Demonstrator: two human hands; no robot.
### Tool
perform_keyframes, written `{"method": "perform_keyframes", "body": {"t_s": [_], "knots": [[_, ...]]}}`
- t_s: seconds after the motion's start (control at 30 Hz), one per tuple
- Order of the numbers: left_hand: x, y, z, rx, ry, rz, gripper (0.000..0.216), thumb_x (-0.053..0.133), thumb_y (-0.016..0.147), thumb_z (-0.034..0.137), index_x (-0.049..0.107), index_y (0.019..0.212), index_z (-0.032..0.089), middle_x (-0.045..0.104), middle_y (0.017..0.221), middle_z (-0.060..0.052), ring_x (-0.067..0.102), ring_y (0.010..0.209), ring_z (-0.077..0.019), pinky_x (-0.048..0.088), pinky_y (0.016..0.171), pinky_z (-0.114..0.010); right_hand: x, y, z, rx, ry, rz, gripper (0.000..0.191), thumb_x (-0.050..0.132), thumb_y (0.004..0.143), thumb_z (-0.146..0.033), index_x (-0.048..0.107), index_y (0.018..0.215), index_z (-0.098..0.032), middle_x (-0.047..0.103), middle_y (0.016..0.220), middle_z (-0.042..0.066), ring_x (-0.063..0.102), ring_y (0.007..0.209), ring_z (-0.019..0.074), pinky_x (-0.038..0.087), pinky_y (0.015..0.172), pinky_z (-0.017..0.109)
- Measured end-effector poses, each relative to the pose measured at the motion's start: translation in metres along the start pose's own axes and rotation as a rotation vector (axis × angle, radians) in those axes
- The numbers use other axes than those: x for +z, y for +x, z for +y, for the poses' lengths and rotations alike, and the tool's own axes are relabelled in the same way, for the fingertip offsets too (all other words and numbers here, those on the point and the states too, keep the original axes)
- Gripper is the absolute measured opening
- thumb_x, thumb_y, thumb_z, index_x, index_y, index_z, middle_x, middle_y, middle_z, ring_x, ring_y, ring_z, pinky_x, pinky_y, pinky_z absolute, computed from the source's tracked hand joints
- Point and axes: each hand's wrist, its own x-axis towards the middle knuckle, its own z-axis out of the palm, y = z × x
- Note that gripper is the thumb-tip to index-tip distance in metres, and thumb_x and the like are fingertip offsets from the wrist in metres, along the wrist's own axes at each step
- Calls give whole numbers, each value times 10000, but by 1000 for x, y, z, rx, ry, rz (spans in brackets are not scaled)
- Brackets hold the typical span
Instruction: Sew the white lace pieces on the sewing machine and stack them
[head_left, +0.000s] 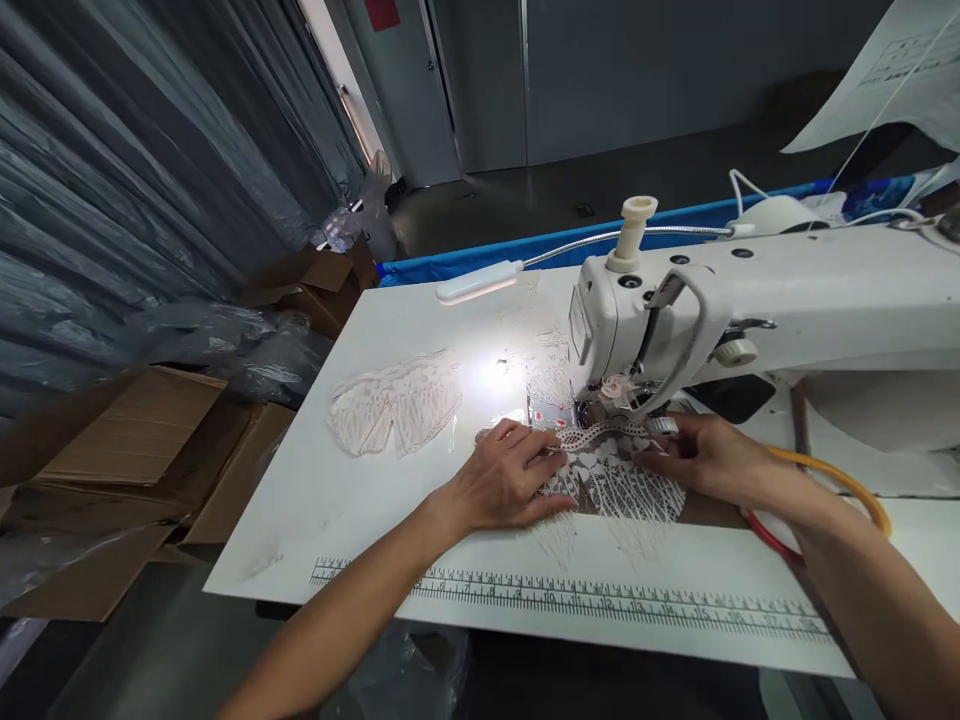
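Observation:
A white lace piece lies in front of the needle area of a white sewing machine. Along its upper edge runs a narrow lace trim, passing close to the presser foot. My left hand rests on the lace's left side, palm down, fingers spread. At the right end of the trim, my right hand has thumb and fingers closed on the lace edge, beside a small white knob. Another cut lace piece lies flat on the table at the left.
A lit lamp on a bendable neck hangs over the white table. A printed ruler follows the front edge. Yellow and red rings lie by my right forearm. Cardboard boxes stand left of the table.

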Motion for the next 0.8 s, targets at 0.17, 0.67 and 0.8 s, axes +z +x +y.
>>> {"method": "perform_keyframes", "body": {"t_s": [0.17, 0.67, 0.8], "knots": [[-14, -1, 4, -405, -555, 56, 422, 460, 935, 509, 588, 1056, 125, 648, 920, -95, 605, 731, -152, 487, 608, -280, 30, -10, -42, 173, 498, -94, 380, 779, 653, -499, 560, 786, -219, 452, 571, -70, 457, 480, 99, 417, 437, 239], [-47, -10, -6, -787, -577, -206, 466, 643, 797, 370, 559, 1209, 170, 515, 632, 48, 503, 556, -116, 366, 525, -239, 50, -4, -28, -567, -385, 160, 363, 386, 966, -350, 567, 1260, -239, 634, 1099, 98, 623, 965, 233, 527, 846, 395], [-44, -7, -6, -800, -550, -229, 482, 676, 771, 407, 583, 1182, 173, 502, 634, 48, 491, 557, -118, 348, 515, -235, 62, -2, -23, -685, -675, 240, 367, 416, 939, -297, 573, 1266, -235, 572, 1095, 143, 558, 995, 292, 500, 838, 468]]}}
